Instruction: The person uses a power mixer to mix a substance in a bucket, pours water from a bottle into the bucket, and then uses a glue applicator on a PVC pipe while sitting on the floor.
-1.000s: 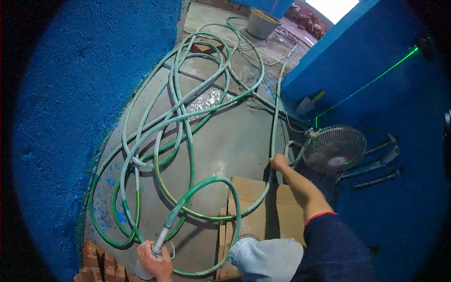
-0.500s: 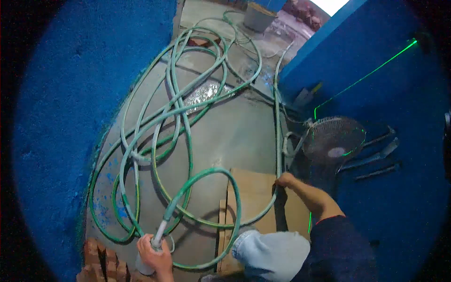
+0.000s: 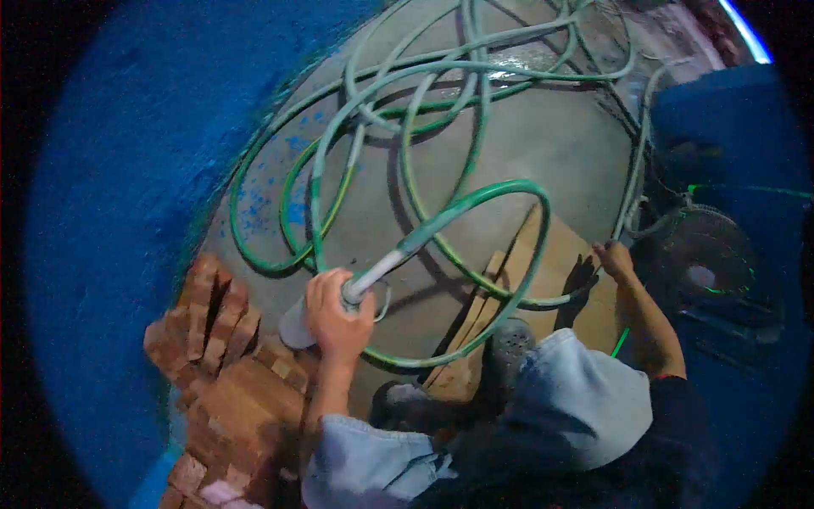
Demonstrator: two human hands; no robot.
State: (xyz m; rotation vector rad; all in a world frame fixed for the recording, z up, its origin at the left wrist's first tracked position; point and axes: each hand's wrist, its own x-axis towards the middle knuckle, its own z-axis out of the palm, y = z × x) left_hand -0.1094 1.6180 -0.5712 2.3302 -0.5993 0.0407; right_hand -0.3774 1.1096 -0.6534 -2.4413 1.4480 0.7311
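My left hand [image 3: 339, 318] is closed round the top of a pale grey cylinder [image 3: 294, 329], which leans over the floor. A pale pipe end [image 3: 376, 270] sticks up from its top and fits into a green hose [image 3: 530, 188]. From there the hose loops over to the right and back under my left arm. My right hand [image 3: 614, 257], at the right, is closed on a pale stretch of hose above a sheet of cardboard [image 3: 604, 320]. Its fingers are small and dim in view. More hose lies in tangled coils across the floor ahead.
Reddish-brown blocks [image 3: 242, 403] are piled at the lower left beside the blue wall [image 3: 144, 170]. A round fan [image 3: 699, 250] stands at the right. My shoe [image 3: 511, 341] rests by the cardboard's edge. Wet, shiny floor [image 3: 513, 68] shows at the far side.
The view has swung left and down, so everything sits further right and higher, and more of the block pile shows. Both hands keep their holds.
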